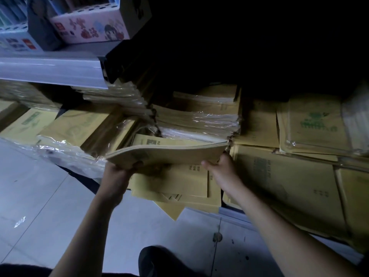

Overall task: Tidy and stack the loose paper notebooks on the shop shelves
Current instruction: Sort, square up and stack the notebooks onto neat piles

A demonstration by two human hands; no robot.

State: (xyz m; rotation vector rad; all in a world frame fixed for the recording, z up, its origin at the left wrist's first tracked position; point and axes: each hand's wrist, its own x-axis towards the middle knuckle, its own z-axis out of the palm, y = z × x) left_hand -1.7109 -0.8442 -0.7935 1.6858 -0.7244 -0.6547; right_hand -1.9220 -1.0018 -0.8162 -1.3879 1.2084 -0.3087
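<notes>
Left hand (117, 176) grips the notebook bundle (165, 154) at its left corner and right hand (221, 170) pinches the right corner, likely to keep it level. The bundle hangs just above the loose notebooks (175, 182) on the low shelf, probably for stacking

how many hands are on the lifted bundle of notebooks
2. The left hand grips the lifted notebook bundle at its left corner; the right hand holds its right end, fingers hidden beneath.

I am seeing a bunch of notebooks (167, 154) sitting between my left hand (117, 176) and right hand (221, 168), over loose notebooks (179, 184) lying on the low shelf (232, 213), with wrapped stacks (197, 120) sitting behind and boxes (89, 27) resting on the top shelf (50, 70), far left.
</notes>
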